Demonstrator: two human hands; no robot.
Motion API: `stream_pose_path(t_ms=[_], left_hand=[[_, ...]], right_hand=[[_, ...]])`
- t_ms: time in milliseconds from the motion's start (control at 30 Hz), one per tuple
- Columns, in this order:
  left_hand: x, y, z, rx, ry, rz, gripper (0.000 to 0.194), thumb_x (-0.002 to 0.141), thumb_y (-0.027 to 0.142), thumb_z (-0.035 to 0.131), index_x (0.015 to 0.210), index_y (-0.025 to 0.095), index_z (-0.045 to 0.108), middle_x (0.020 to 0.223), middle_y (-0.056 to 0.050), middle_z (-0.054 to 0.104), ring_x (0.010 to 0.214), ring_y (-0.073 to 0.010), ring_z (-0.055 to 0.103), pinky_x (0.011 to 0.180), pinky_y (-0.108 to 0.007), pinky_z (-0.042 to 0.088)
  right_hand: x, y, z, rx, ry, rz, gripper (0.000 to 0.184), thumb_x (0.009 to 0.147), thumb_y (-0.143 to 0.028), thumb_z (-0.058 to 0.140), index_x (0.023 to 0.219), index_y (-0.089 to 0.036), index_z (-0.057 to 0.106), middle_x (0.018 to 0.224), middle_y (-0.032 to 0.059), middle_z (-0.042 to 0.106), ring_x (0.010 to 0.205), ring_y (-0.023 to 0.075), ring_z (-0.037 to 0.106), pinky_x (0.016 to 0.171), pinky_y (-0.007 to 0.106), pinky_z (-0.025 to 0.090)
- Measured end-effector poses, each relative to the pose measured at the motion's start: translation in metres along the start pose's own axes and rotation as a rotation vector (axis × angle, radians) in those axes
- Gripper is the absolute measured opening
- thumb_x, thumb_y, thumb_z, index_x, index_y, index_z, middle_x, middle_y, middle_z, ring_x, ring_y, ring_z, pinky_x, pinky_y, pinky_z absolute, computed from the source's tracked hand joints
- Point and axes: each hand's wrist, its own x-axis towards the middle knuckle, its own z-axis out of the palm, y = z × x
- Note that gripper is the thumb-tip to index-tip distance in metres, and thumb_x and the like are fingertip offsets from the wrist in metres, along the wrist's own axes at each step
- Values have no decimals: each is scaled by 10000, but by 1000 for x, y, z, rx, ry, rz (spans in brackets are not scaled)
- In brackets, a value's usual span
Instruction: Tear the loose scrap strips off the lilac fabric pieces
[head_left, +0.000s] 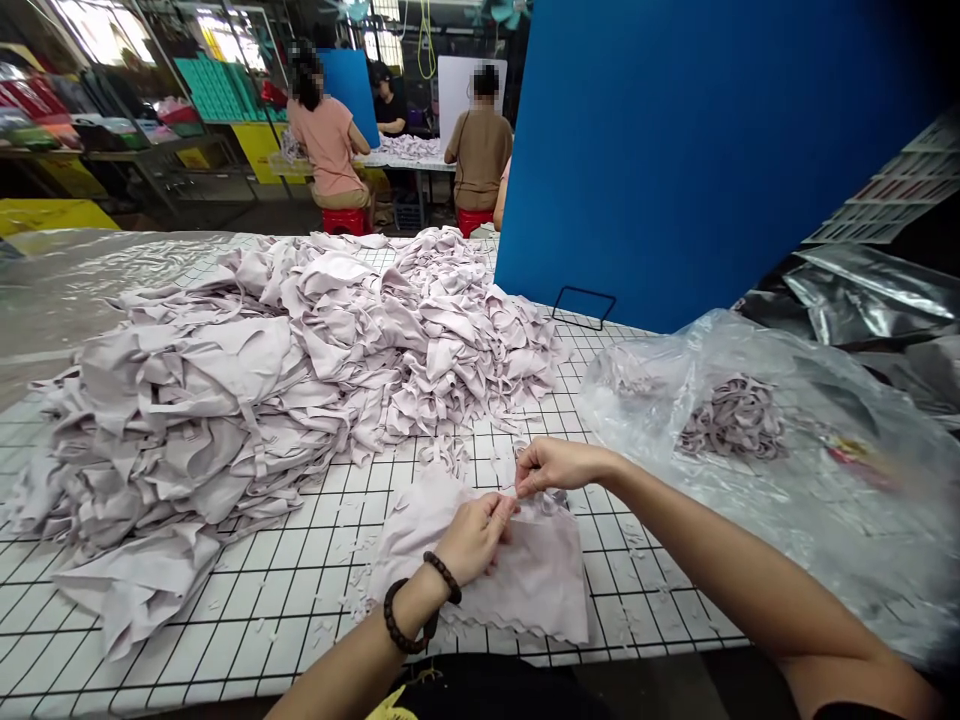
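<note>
A pale lilac garment [536, 580] lies flat on the table in front of me, with a wavy edge toward me and thin straps at its far side. My left hand [476, 540], with dark beaded bracelets at the wrist, is closed in a pinch on the garment's upper edge. Close beside it, my right hand [555, 467] pinches a narrow strap of the same garment between thumb and finger. The two sets of fingertips nearly meet, and the exact bit between them is too small to make out.
A large heap of lilac garments [262, 390] covers the left and back of the grid-patterned table [300, 610]. At right lies a clear plastic bag [840, 500] with bundled straps [731, 420]. A blue board [660, 170] stands behind. Several people sit at a far table.
</note>
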Motion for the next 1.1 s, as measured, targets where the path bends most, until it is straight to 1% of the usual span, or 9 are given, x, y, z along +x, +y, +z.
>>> stream_pose_path(t_ms=[67, 100, 133, 200, 400, 567, 733, 900, 1100], left_hand=[[-3, -4, -1, 259, 94, 106, 407, 831, 527, 495, 1006, 174, 596, 675, -10, 588, 614, -161, 557, 589, -269, 408], [-4, -6, -1, 345, 111, 124, 376, 810, 492, 543, 1013, 179, 596, 652, -1, 570, 650, -171, 553, 604, -267, 396], [-5, -8, -1, 400, 109, 119, 362, 793, 465, 574, 1017, 181, 592, 636, 7, 555, 658, -175, 546, 600, -265, 383], [-3, -13, 1, 442, 94, 94, 339, 783, 425, 590, 1018, 181, 585, 634, 13, 545, 640, -171, 532, 579, -258, 361], [3, -18, 3, 436, 107, 99, 273, 784, 396, 589, 951, 180, 587, 629, 20, 542, 619, -158, 521, 580, -256, 348], [3, -19, 3, 438, 131, 91, 274, 781, 418, 592, 900, 174, 626, 643, 4, 570, 620, -158, 532, 580, -251, 358], [4, -22, 4, 443, 140, 97, 267, 796, 417, 571, 853, 169, 651, 644, -7, 598, 612, -152, 547, 571, -243, 364], [4, -23, 5, 449, 155, 108, 255, 796, 406, 570, 834, 173, 666, 665, -20, 623, 630, -157, 559, 579, -242, 371], [5, -23, 6, 427, 166, 105, 256, 788, 401, 582, 811, 166, 680, 672, -29, 641, 621, -153, 565, 575, -239, 370]], right_hand=[[-2, 7, 4, -18, 26, 53, 332, 683, -413, 692, 843, -124, 721, 697, 28, 651, 594, 104, 509, 499, 188, 359], [-3, 9, 7, -19, 36, 72, 329, 678, -407, 694, 852, -129, 720, 701, 27, 653, 596, 106, 512, 499, 189, 359], [-4, 12, 10, -21, 44, 80, 319, 676, -398, 692, 851, -133, 720, 697, 23, 653, 595, 107, 510, 500, 190, 358], [-6, 15, 19, -26, 69, 81, 282, 684, -376, 673, 831, -140, 721, 682, 12, 647, 584, 103, 496, 499, 192, 347], [-7, 19, 46, 14, 204, 111, 258, 716, -360, 608, 820, -144, 704, 596, -13, 586, 526, 89, 440, 474, 197, 304], [-5, 21, 59, -11, 304, 131, 259, 713, -370, 605, 795, -145, 702, 582, -11, 578, 516, 90, 418, 478, 202, 305], [-5, 20, 63, -14, 304, 137, 263, 708, -395, 615, 771, -155, 704, 619, 3, 616, 543, 99, 442, 476, 201, 298], [-5, 16, 62, -36, 316, 137, 211, 700, -347, 617, 757, -163, 706, 627, 4, 637, 540, 99, 445, 480, 201, 300], [-4, 17, 64, -29, 326, 134, 197, 711, -324, 602, 766, -164, 703, 640, 8, 656, 548, 107, 469, 489, 206, 311]])
